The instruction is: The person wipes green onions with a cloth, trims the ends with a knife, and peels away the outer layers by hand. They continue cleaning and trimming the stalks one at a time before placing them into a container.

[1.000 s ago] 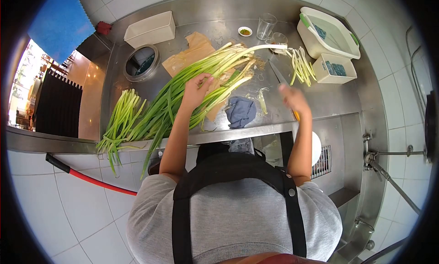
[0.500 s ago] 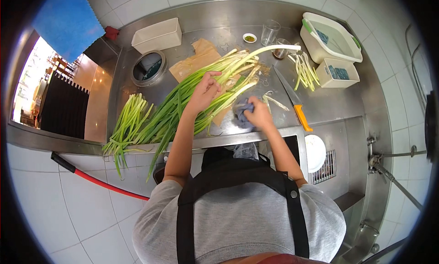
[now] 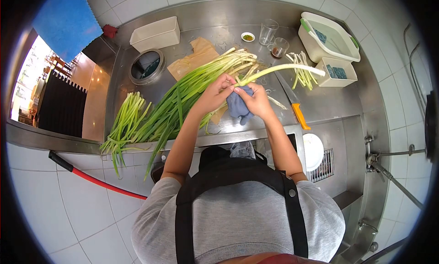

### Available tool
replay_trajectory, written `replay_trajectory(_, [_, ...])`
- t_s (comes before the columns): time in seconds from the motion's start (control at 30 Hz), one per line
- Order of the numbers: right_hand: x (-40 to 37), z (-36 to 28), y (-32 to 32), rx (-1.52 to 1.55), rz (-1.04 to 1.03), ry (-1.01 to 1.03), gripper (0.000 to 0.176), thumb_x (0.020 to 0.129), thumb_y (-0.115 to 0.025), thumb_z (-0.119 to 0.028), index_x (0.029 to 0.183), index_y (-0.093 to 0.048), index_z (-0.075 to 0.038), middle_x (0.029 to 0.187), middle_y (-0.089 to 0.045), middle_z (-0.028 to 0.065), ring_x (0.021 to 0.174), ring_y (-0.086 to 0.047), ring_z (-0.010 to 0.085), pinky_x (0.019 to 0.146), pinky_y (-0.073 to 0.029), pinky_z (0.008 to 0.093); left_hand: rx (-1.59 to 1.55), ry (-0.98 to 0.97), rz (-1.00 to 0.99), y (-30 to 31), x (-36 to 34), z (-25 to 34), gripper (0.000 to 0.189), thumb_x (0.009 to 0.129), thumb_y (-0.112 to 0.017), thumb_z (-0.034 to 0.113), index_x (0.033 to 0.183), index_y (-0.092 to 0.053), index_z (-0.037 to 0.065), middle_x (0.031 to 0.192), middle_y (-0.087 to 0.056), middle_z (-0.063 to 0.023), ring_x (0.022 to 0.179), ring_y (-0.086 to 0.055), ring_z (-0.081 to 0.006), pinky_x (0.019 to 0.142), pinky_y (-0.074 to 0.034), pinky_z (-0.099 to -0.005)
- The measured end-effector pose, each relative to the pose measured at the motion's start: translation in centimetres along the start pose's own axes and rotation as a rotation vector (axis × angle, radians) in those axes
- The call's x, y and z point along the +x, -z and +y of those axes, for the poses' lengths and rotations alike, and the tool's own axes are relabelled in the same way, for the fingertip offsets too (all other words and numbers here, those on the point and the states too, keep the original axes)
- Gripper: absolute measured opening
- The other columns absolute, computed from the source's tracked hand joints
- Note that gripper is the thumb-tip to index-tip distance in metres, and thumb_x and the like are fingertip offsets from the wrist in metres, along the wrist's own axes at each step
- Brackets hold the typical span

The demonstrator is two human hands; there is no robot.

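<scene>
1. Spring onion stalk (image 3: 283, 68) is held between both hands above the counter (image 3: 338, 101), its pale end pointing toward the right edge.
2. By the left hand (image 3: 215, 97), the stalk is pinched with the fingertips; by the right hand (image 3: 258, 101), the grip is closed on a blue-grey cloth (image 3: 239, 105), with the thumb against the stalk.
3. The stalk is best supported close to the pinch, with light, even pressure through the cloth, as its long free end may bend or snap.
4. Beside the hands, a leafy bundle (image 3: 183, 97) is spread toward the front edge, its green tips hanging over.
5. Shorter stalks (image 3: 125, 115) are gathered near the front-left corner.
6. A knife (image 3: 299, 116) is laid right of the hands, handle toward the front edge; the right wrist is best held clear of its blade.
</scene>
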State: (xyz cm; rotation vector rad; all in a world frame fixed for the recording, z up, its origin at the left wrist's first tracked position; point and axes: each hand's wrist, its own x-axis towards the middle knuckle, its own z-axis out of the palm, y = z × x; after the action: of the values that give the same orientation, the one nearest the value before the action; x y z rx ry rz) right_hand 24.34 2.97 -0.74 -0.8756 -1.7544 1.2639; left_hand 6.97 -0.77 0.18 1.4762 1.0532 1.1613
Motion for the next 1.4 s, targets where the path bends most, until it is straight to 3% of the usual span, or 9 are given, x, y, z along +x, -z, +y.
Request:
replay_trajectory(0.23, [0.2,-0.6,4.2,-0.214,-0.190,0.081,0.023,0.083,-0.064,-0.018,0.102,-0.066,-0.004,0.091,-0.068,0.0132,0.084,-0.065,0.0244,0.077,-0.048,0.0325,0.175,-0.035,0.021,0.7,-0.3,0.7,0.016,0.089,-0.061,0.015,0.100,-0.056,0.004,0.094,-0.062,-0.0012,0.087,-0.056,-0.0078,0.079,-0.043,-0.0235])
replay_trajectory(0.33, [-0.4,-2.3,7.4,-0.310,-0.091,0.039,0.022,0.084,-0.063,-0.017,0.100,-0.067,-0.003,0.089,-0.068,0.0125,0.083,-0.064,0.0215,0.077,-0.047,0.0311,0.259,0.010,0.079,2.0,-0.9,2.2,0.016,0.087,-0.063,0.016,0.097,-0.061,0.004,0.094,-0.064,-0.0013,0.090,-0.057,-0.0085,0.082,-0.043,-0.0241])
replay_trajectory(0.5, [-1.0,2.6,17.4,-0.235,0.628,0.020,0.019,0.084,-0.060,-0.013,0.094,-0.065,0.002,0.074,-0.060,0.0011,0.070,-0.051,0.0086,0.066,-0.042,0.0221,0.483,-0.096,0.380,7.9,-2.4,1.0,0.020,0.084,-0.066,0.021,0.095,-0.066,0.003,0.084,-0.067,-0.0044,0.079,-0.058,-0.0089,0.075,-0.046,-0.0265])
replay_trajectory(0.6, [-1.5,3.8,19.8,-0.093,0.782,0.137,0.018,0.085,-0.060,-0.011,0.093,-0.065,0.005,0.079,-0.061,0.0011,0.072,-0.051,0.0088,0.068,-0.042,0.0213,0.453,0.080,0.355,8.6,-3.0,2.3,0.021,0.084,-0.066,0.020,0.094,-0.067,0.002,0.082,-0.067,-0.0045,0.077,-0.057,-0.0080,0.074,-0.045,-0.0256])
replay_trajectory(0.7, [-1.7,2.2,21.2,-0.022,1.028,0.181,0.017,0.086,-0.059,-0.010,0.093,-0.064,0.005,0.083,-0.062,0.0021,0.074,-0.053,0.0092,0.070,-0.043,0.0216,0.443,0.025,0.317,9.0,-2.9,1.9,0.021,0.085,-0.066,0.020,0.093,-0.067,0.001,0.079,-0.066,-0.0025,0.075,-0.056,-0.0075,0.072,-0.045,-0.0251])
replay_trajectory(0.97, [-2.3,-2.5,25.6,0.075,1.083,0.364,0.016,0.086,-0.055,-0.007,0.093,-0.063,0.005,0.085,-0.061,0.0030,0.076,-0.054,0.0094,0.070,-0.044,0.0227,0.221,0.080,0.172,9.2,-4.2,4.3,0.018,0.084,-0.067,0.016,0.093,-0.068,0.000,0.072,-0.062,0.0029,0.062,-0.048,-0.0028,0.057,-0.039,-0.0190])
replay_trajectory(1.1, [-2.4,-5.1,25.1,0.008,1.081,0.454,0.014,0.086,-0.054,-0.008,0.087,-0.062,0.003,0.082,-0.059,0.0019,0.075,-0.053,0.0094,0.068,-0.042,0.0223,0.389,-0.039,0.301,9.2,-6.4,10.2,0.016,0.082,-0.069,0.012,0.093,-0.069,0.001,0.073,-0.062,0.0036,0.062,-0.049,-0.0031,0.054,-0.038,-0.0185])
replay_trajectory(1.23, [-4.1,-4.9,28.7,-0.026,1.305,0.406,0.017,0.087,-0.054,-0.011,0.091,-0.063,0.003,0.086,-0.060,0.0037,0.078,-0.054,0.0111,0.072,-0.044,0.0244,0.390,-0.026,0.612,15.7,-10.0,11.3,0.014,0.083,-0.068,0.012,0.092,-0.069,0.002,0.071,-0.060,0.0034,0.060,-0.048,-0.0038,0.053,-0.036,-0.0187])
replay_trajectory(1.4, [-3.1,0.5,26.4,-0.168,0.811,0.115,0.028,0.088,-0.057,-0.017,0.108,-0.062,0.002,0.094,-0.064,0.0054,0.084,-0.057,0.0119,0.077,-0.045,0.0252,0.383,-0.050,0.648,15.4,-9.8,10.8,0.016,0.084,-0.066,0.014,0.094,-0.069,0.001,0.068,-0.057,0.0033,0.060,-0.047,-0.0034,0.053,-0.035,-0.0191])
